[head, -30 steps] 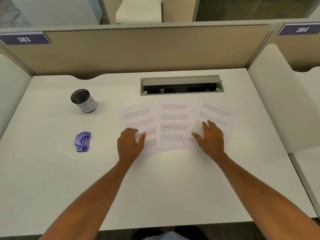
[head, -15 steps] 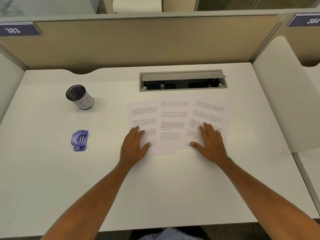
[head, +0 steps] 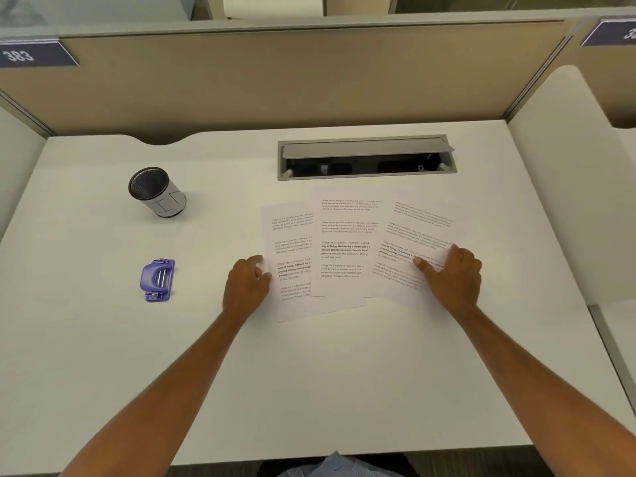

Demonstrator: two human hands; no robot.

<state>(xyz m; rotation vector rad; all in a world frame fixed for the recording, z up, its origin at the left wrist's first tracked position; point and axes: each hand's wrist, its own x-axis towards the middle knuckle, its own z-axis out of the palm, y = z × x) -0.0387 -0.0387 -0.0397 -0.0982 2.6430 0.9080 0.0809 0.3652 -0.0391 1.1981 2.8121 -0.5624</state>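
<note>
Three printed sheets lie fanned and overlapping on the worktop (head: 309, 373), between the two hands. The middle sheet (head: 344, 235) lies on top of the left sheet (head: 292, 256), and the right sheet (head: 413, 228) is tilted, with its inner edge over the middle one.

The left hand (head: 247, 284) is at the outer edge of the left sheet, its fingers curled and pinching that edge. The right hand (head: 451, 273) holds the right sheet at its outer edge, with the thumb lying on the printed face and the fingers curled round the edge.

Well out beyond the left hand lies a purple hole punch (head: 157, 279). Ahead of that and further from the person stands a mesh pen cup (head: 156, 192). Just past the sheets, ahead of both hands, an open cable box (head: 366, 156) is set into the worktop. Behind it runs a beige partition (head: 275, 80), with a number plate (head: 31, 55) reading 383 far off to the left.
</note>
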